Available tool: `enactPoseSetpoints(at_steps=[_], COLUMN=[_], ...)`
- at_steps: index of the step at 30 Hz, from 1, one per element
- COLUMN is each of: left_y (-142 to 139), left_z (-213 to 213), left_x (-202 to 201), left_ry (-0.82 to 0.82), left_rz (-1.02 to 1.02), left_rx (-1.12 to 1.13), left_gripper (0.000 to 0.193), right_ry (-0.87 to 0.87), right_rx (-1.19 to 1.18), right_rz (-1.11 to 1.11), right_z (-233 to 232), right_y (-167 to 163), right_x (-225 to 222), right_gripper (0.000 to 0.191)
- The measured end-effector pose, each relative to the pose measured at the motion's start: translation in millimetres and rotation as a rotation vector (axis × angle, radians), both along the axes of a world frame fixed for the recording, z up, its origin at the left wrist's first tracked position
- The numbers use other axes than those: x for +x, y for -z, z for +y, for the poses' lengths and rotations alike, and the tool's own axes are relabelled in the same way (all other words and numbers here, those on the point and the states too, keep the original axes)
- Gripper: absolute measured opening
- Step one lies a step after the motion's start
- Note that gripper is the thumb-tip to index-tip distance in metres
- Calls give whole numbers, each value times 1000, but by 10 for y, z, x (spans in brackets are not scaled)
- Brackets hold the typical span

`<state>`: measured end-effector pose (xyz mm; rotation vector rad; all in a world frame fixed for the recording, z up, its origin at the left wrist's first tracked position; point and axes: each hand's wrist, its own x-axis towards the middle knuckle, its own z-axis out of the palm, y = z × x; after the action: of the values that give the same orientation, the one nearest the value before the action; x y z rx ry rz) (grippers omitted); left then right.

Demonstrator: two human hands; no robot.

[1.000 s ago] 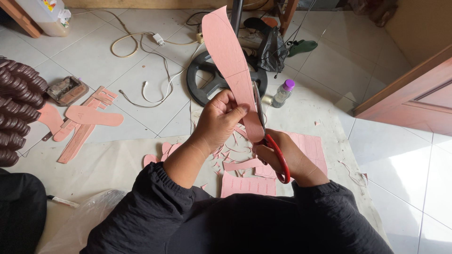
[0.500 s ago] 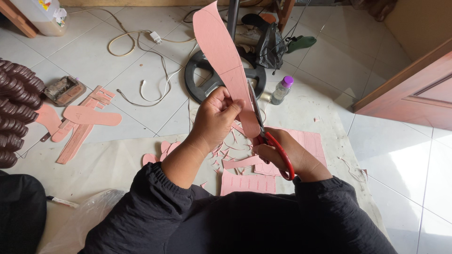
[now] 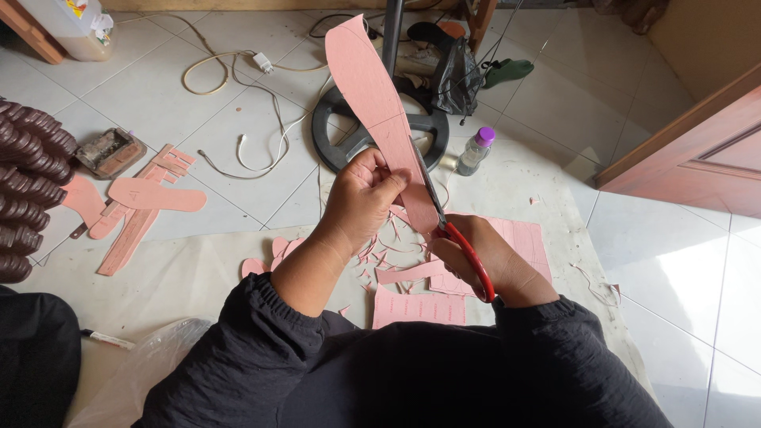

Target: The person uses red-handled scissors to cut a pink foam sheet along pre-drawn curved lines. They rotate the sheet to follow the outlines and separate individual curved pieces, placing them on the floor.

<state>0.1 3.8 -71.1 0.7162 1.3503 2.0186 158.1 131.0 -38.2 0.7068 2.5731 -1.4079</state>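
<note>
My left hand pinches a long curved pink sheet piece that stands up and away from me. Red-handled scissors sit in my right hand, with the blades running up along the right edge of the pink piece. Pink offcuts and scraps lie on the floor cloth under my hands, and flat pink rectangular sheets rest beside them. Both arms wear black sleeves.
Cut pink sole shapes and strips lie at the left near a stack of dark brown soles. A round black stand base, a small bottle with purple cap, white cables and a marker are around. A wooden door stands right.
The pink piece has tilted slightly left and shifted in my left hand while the scissors stayed along its right edge, cutting a little further.
</note>
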Motion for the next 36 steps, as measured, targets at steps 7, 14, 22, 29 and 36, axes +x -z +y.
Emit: enactPoseSetpoints(at_steps=[7, 14, 22, 29, 36], left_y=[-23, -14, 6, 49, 49], left_z=[-4, -28, -15, -10, -3], left_x=[-24, -31, -30, -61, -80], left_ry=[-22, -11, -5, -5, 0], left_rz=[-8, -45, -87, -94, -122], left_rx=[-57, -27, -27, -40, -34], left_gripper=[3, 3, 6, 8, 10], right_ry=[-4, -15, 29, 24, 66], right_rx=[49, 78, 51, 82, 87], right_rz=[77, 162, 145, 153, 110], right_z=[-6, -29, -57, -86, -144], right_y=[57, 143, 184, 226, 220], right_x=[15, 12, 9, -11, -36], right_gripper=[28, 26, 25, 28, 29])
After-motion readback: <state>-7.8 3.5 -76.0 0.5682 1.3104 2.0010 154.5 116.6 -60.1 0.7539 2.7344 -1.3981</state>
